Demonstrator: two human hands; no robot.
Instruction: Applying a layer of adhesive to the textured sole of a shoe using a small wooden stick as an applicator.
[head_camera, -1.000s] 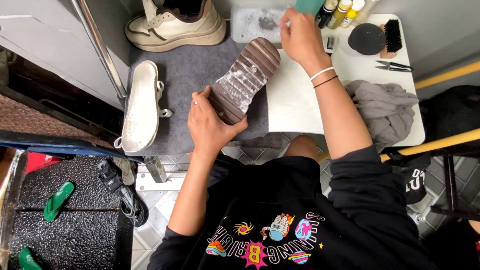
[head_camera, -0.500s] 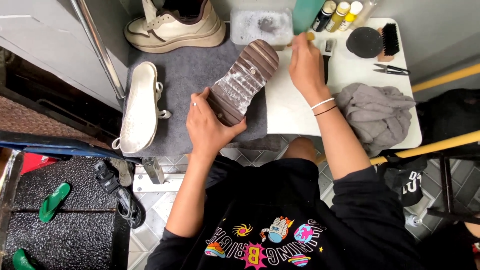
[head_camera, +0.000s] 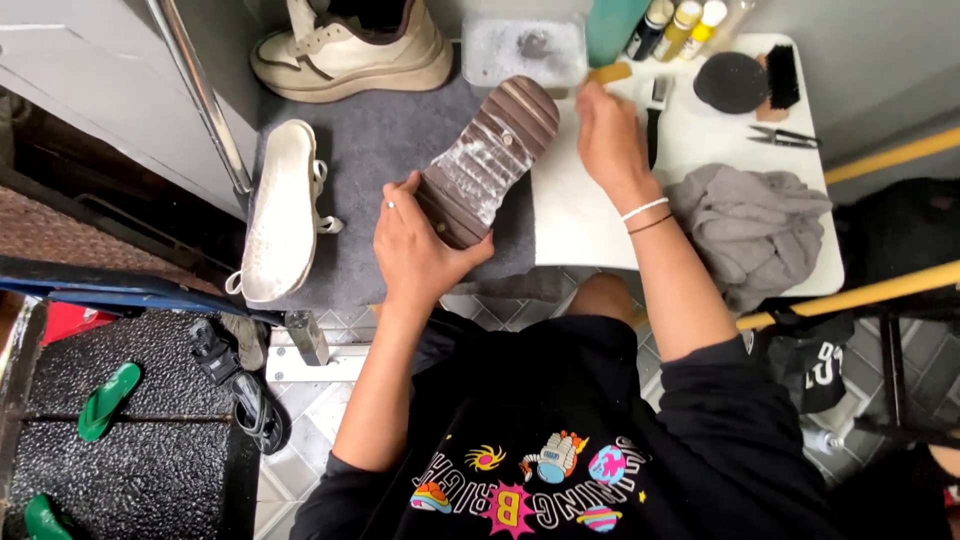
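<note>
My left hand (head_camera: 418, 250) grips the heel end of a brown shoe (head_camera: 490, 155) turned sole-up, its ribbed sole smeared with white foam. My right hand (head_camera: 610, 140) is closed around a small brush with a yellowish handle (head_camera: 610, 73), held just right of the shoe's toe, over the white table (head_camera: 590, 215). A clear tub of cloudy water (head_camera: 525, 48) stands right behind the shoe's toe.
A cream sneaker (head_camera: 350, 50) and a white sandal (head_camera: 282, 215) rest on the grey mat (head_camera: 390, 140). A grey cloth (head_camera: 750, 225), scissors (head_camera: 785, 135), a black brush (head_camera: 780, 75), a round black lid and several bottles (head_camera: 680, 22) crowd the table. Green flip-flops (head_camera: 105, 400) lie on the floor at the left.
My right hand came back from the bottles at the far edge of the table, now holding the brush near the shoe's toe. The left hand and shoe stayed put.
</note>
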